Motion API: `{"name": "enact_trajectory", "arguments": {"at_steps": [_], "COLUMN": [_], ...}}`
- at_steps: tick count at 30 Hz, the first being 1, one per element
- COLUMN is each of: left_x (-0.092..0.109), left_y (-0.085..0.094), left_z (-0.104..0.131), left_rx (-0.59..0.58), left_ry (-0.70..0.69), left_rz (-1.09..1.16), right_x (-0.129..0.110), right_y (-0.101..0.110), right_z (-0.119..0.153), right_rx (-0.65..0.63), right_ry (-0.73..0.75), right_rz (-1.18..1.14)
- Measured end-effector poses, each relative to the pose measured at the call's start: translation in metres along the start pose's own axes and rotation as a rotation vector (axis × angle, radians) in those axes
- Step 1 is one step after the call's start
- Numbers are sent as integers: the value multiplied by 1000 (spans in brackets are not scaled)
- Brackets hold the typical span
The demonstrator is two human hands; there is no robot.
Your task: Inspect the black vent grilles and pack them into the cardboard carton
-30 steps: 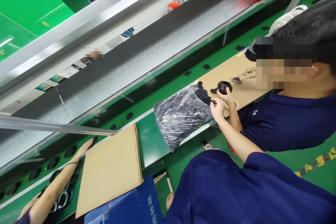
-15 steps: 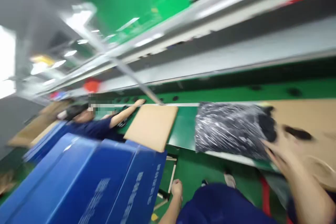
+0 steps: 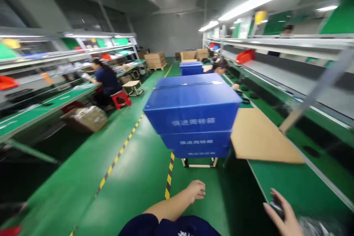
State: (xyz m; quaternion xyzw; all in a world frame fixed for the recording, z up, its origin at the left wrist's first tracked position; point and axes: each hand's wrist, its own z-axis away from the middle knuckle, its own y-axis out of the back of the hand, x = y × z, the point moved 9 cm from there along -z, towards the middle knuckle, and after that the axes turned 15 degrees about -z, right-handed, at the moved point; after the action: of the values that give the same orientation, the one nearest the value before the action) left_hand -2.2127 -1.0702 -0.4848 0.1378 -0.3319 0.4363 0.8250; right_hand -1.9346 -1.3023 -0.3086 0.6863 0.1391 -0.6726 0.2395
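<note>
My left hand [image 3: 196, 190] hangs over the floor in front of the stacked blue boxes [image 3: 190, 96], fingers curled together, with nothing visible in it. At the lower right, by the green worktable [image 3: 279, 177], my right hand [image 3: 280, 212] has thumb and fingers around a small black object [image 3: 277, 208]; blur hides its kind. Just beside that hand, a clear plastic bag with dark contents [image 3: 318, 226] is cut off by the frame's bottom edge. A flat cardboard sheet [image 3: 262, 136] lies on the table, farther along from my right hand.
A co-worker [image 3: 218, 67] is behind the boxes at the right-hand bench. Another person [image 3: 109, 77] sits at the left bench near a red stool [image 3: 121, 99]. A slanted metal post [image 3: 318, 90] rises behind the cardboard. Yellow-black tape [image 3: 121, 151] marks the floor.
My view has swung left from the bench to the aisle. My right hand, earlier at the bag's right end, now shows a black object in its fingers. My left hand remains low and curled.
</note>
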Motion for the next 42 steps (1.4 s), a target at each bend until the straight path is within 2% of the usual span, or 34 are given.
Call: {"name": "enact_trajectory", "arguments": {"at_steps": [1,3,5,6,8,10,12,15,20,23,26,29,32,34,36,38,39,40,42], "left_x": [-1,2,16,29,62,94,124,153,170,186,219,255,284,297,312,339,359,384,446], "left_y": [27,88,156,193,272,343,402,480,591,669,744,809,860,895,939,991,1017,1042,1085], "left_z": [-2,2,24,42,83,116,132,130,90,64,47,41,28,5,-25,-58,-75,-92,-127], "left_rx": [-30,-130,-234,-262,-223,-91,40,235,377,450,479,540,569,561,590,655,682,691,652], "left_ry": [5,3,-56,-115,-288,-403,-505,-616,-641,-616,-566,-593,-671,-723,-772,-827,-864,-906,-984], "left_rz": [53,223,480,629,895,1060,1134,1190,1235,1211,1122,1019,951,920,862,779,738,704,665], "right_x": [4,1,-21,-38,-76,-101,-110,-110,-107,-108,-109,-109,-102,-94,-87,-88,-93,-100,-120], "right_y": [-78,-243,-396,-460,-558,-634,-699,-789,-931,-1021,-1107,-1177,-1236,-1280,-1336,-1396,-1425,-1452,-1497], "right_z": [1,28,83,114,158,183,191,195,200,183,157,133,125,125,121,106,95,81,47], "right_rx": [-129,-430,-748,-894,-1018,-1106,-1168,-1266,-1397,-1429,-1473,-1496,-1512,-1512,-1495,-1454,-1426,-1395,-1331], "right_ry": [-41,-170,-329,-422,-535,-626,-659,-640,-584,-448,-405,-491,-701,-841,-943,-1007,-1027,-1041,-1046], "right_rz": [-84,-259,-412,-500,-648,-661,-611,-563,-616,-575,-503,-433,-365,-344,-371,-436,-472,-509,-583]}}
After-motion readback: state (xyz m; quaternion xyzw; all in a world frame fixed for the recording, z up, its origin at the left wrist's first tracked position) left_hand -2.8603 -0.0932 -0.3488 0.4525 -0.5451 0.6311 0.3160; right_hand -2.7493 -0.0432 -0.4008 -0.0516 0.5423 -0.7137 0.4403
